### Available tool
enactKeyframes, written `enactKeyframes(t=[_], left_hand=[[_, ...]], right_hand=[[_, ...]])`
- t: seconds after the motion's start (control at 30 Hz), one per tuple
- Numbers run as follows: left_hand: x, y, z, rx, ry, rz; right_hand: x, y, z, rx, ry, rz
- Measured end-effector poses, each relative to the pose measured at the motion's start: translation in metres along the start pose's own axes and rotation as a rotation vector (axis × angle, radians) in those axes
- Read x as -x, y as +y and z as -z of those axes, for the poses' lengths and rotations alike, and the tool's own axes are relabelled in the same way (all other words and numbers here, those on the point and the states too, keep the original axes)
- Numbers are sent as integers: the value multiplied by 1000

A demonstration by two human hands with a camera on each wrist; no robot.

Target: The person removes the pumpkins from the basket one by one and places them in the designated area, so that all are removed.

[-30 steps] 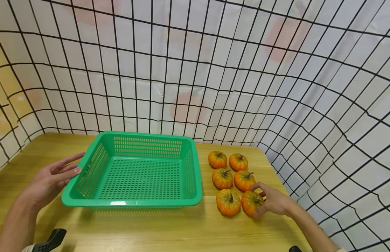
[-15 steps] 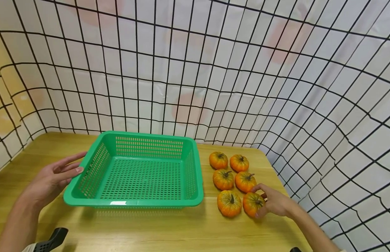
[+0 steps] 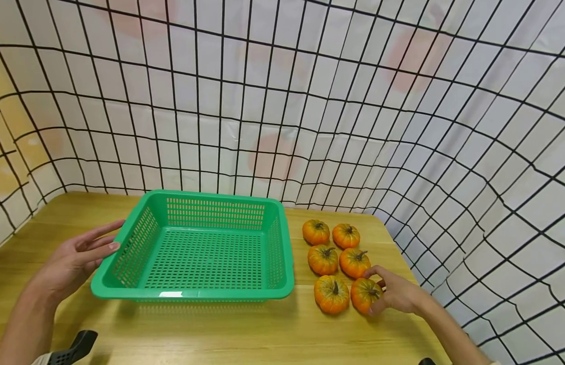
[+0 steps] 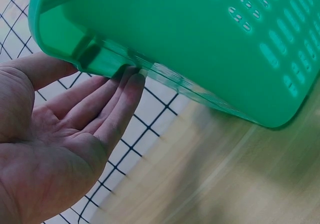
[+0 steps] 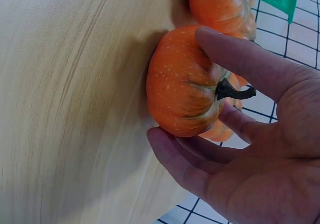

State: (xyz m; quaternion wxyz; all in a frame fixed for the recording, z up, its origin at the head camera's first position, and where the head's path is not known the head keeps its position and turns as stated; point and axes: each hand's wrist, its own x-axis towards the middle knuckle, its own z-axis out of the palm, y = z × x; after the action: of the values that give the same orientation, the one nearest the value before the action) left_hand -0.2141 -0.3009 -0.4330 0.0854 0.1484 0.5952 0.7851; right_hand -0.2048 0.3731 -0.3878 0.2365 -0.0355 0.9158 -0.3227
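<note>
A green plastic basket with slotted walls stands on the wooden table. At its left side, my left hand holds the rim: the thumb lies over the edge, while the nearly straight fingers touch the outer wall below, as the left wrist view shows. On the right, my right hand grips the front right small orange pumpkin. Its thumb and fingers lie on opposite sides of this pumpkin, whose dark stem points toward the palm. The pumpkin appears to rest on the table.
Several other pumpkins stand in two columns right of the basket, among them the front left one and the middle right one. Behind the wooden table rises a white, black-gridded curtain, which also bounds the right side.
The view shifts very slightly. Both hands keep their places, the left at the basket rim and the right around the front right pumpkin; no object has visibly moved on the table.
</note>
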Motion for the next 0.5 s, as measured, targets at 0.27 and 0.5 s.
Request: enactKeyframes(t=[0.27, 0.5], left_hand=[[1, 0, -1, 2, 2, 7], [0, 0, -1, 2, 1, 1]], right_hand=[[-1, -2, 1, 2, 5, -13], [3, -10, 8, 29, 22, -25]])
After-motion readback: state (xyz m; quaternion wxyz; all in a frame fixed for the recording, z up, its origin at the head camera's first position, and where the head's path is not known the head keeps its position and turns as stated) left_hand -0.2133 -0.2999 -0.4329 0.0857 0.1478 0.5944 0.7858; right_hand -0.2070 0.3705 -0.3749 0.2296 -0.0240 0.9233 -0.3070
